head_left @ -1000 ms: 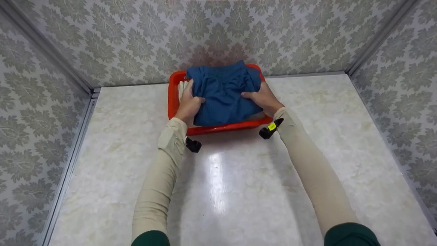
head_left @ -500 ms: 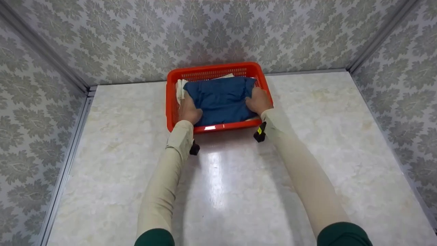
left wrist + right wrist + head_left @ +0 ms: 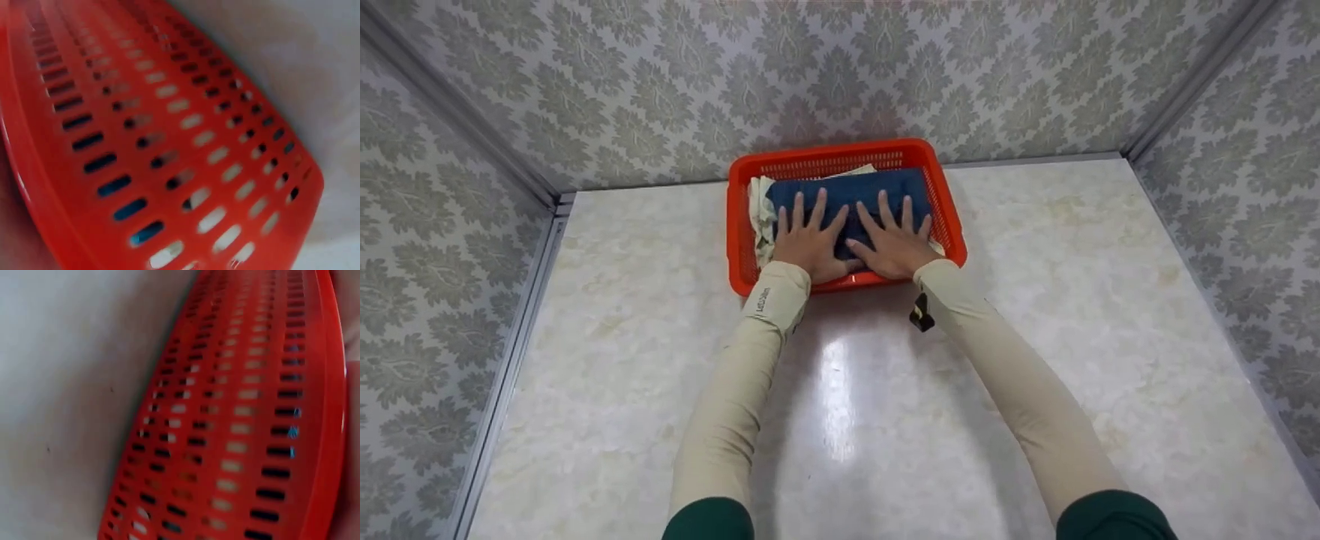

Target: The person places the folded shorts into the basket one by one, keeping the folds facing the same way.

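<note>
In the head view, a folded dark blue cloth (image 3: 885, 181) lies on top of cream cloth (image 3: 761, 217) inside a red plastic basket (image 3: 735, 255). My left hand (image 3: 812, 244) rests flat on the blue cloth with fingers spread. Beside it my right hand (image 3: 894, 244) lies palm down on the same cloth, its fingers also splayed. The two thumbs come close together near the basket's front rim. Both wrist views are filled by the slotted basket wall (image 3: 185, 135), with blue and pale cloth showing through the slots; only a blurred edge of each hand appears there.
The basket stands on a pale marbled tabletop (image 3: 622, 337), close against the patterned back wall (image 3: 840, 67). Patterned side panels (image 3: 427, 300) with grey metal edging flank the table. A small black wrist camera (image 3: 921, 313) hangs under the right wrist.
The blue cloth has been lowered into the basket and lies flatter. Both hands have let go of its sides, moved inward and spread their fingers on top of it.
</note>
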{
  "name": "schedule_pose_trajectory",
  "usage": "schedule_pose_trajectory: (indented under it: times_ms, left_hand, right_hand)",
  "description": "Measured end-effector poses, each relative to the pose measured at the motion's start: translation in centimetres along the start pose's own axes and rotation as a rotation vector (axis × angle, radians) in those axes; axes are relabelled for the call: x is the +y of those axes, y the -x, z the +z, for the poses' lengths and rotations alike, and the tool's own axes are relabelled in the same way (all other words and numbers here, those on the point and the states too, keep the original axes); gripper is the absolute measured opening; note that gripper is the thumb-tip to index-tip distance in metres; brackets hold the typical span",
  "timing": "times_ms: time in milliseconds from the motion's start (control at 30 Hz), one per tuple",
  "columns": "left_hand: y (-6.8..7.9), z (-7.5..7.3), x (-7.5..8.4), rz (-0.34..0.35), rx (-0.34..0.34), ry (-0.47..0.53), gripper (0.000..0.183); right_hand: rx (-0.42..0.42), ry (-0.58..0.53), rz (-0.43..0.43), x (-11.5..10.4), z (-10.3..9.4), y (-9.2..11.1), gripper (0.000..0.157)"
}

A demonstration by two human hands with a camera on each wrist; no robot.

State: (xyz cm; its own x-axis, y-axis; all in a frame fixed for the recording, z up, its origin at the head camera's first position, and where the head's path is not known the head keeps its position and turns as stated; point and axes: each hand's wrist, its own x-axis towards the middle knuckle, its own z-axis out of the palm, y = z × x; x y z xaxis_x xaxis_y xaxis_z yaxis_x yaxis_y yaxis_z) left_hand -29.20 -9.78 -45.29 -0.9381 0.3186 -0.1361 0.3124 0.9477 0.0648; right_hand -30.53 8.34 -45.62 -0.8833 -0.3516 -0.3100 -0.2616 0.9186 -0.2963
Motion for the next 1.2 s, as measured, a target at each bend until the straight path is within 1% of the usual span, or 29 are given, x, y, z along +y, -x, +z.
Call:
schedule_pose_trajectory:
  times_ms: [100, 200, 300, 467, 633, 733, 833, 900, 967, 1033, 1133, 1200]
  left_hand:
    - [-0.9, 0.5, -0.5, -0.056, -0.095, -0.006, 0.107]
    - [-1.5, 0.8, -1.0, -0.099, -0.182, -0.002, 0.112]
    - [-2.0, 1.3, -1.2, -0.124, -0.252, 0.022, 0.107]
    - [-2.3, 1.8, -1.2, -0.139, -0.327, 0.049, 0.094]
    - [-2.5, 2.3, -1.5, -0.156, -0.379, 0.080, 0.093]
    - [-2.9, 2.8, -1.9, -0.159, -0.414, 0.105, 0.092]
    - [-3.5, 3.3, -2.4, -0.164, -0.437, 0.103, 0.093]
    - [-3.9, 3.6, -2.4, -0.163, -0.438, 0.098, 0.095]
    - [-4.2, 3.9, -2.4, -0.159, -0.437, 0.095, 0.096]
    - [-4.4, 4.0, -2.4, -0.156, -0.435, 0.094, 0.098]
    - [-4.1, 4.0, -2.2, -0.154, -0.425, 0.095, 0.098]
    - [-3.9, 3.8, -2.0, -0.158, -0.401, 0.091, 0.099]
  right_hand:
    - [-0.051, 0.011, 0.012, 0.6, -0.2, -0.4, 0.085]
    - [-0.112, 0.014, 0.005, 1.0, -0.4, -1.0, 0.092]
    - [-0.163, 0.012, 0.006, 1.4, -0.1, -1.6, 0.096]
    - [-0.220, 0.049, 0.013, 1.5, 0.3, -2.1, 0.095]
    - [-0.259, 0.084, 0.040, 1.3, 0.7, -2.5, 0.096]
    - [-0.277, 0.098, 0.057, 1.5, 1.1, -3.3, 0.100]
    - [-0.302, 0.106, 0.052, 1.2, 0.7, -3.1, 0.100]
    - [-0.304, 0.116, 0.038, 1.0, 0.3, -2.7, 0.100]
    - [-0.310, 0.121, 0.036, 0.5, -0.3, -1.9, 0.095]
    - [-0.305, 0.126, 0.033, 0.6, -0.3, -1.8, 0.095]
    - [-0.292, 0.106, 0.038, 0.8, 0.0, -2.0, 0.096]
    - [-0.277, 0.085, 0.037, 1.1, 0.4, -2.3, 0.097]
